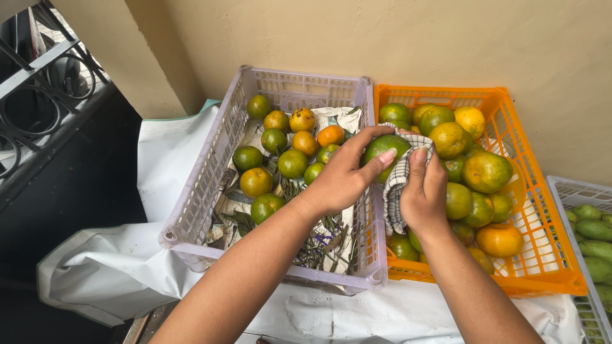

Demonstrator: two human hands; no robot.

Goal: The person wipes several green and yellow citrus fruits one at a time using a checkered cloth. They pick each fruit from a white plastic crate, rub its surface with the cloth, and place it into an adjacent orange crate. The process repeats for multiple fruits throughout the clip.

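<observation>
My left hand [341, 178] grips a green citrus fruit [382, 148] above the meeting rims of two crates. My right hand [424, 194] presses a checked cloth [396, 185] against that fruit's right side. The lilac crate [210, 172] on the left holds several green and orange citrus fruits [290, 150] on newspaper with dry leaves. Beside it on the right, the orange crate [542, 242] is piled with larger green and yellow citrus fruits [484, 172].
A white crate [577, 191] with green mangoes [593, 229] shows at the right edge. The crates rest on a white sheet [159, 159] against a beige wall. A dark metal railing [38, 83] stands at the far left.
</observation>
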